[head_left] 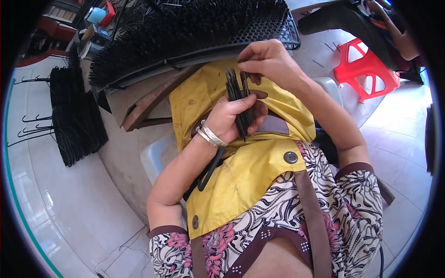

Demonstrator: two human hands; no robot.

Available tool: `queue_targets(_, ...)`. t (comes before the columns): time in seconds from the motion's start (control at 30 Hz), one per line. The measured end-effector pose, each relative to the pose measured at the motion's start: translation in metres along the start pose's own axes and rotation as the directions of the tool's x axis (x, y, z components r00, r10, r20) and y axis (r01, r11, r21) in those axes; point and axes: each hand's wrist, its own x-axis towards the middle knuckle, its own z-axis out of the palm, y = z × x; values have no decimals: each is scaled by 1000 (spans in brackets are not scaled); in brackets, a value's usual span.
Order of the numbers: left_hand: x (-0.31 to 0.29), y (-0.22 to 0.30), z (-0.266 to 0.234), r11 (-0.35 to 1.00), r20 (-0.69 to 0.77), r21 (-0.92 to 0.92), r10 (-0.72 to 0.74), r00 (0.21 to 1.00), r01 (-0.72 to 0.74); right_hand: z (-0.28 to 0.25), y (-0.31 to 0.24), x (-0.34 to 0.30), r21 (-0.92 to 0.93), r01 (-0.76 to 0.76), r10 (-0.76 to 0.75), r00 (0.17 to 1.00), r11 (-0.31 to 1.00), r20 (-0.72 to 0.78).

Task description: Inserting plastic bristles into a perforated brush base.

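Note:
My left hand (232, 115) is closed round a bundle of thin, flat black sticks (241, 121), held upright over my lap. Its thumb lies across the front of the bundle. Just above the bundle's upper end is my right hand (269, 60), its thumb and forefinger pinched together. Whether a stick is in that pinch I cannot make out. Beyond both hands a black perforated metal tray (278, 34) carries a dense mass of upright black sticks (185, 37). A yellow apron (241, 185) covers my lap.
The tray rests on a frame with a rusty brown bar (143, 104). At the left hangs or lies a black bundle (76, 116) beside hooked wires (34, 129). A red stool (366, 72) stands at the right, near another person's leg (333, 21). A blue cup (96, 15) is far left.

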Motion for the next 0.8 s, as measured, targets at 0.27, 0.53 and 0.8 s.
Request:
queue_targets(0.27,3,-3,-12,999,-290,-40,21,957,-34,-20,-9,20,-285,409,-497,759,867,-420)
queue_targets(0.53,5,-10,-8,1000,-286,26,-7,958,15,-21,-4,76,-642,764,-978,-75,68,-193)
queue_targets(0.8,4,-12,-13,1000,-243,-15,-10,970,7,-10,0,56,-882,467,-755,601,66,262)
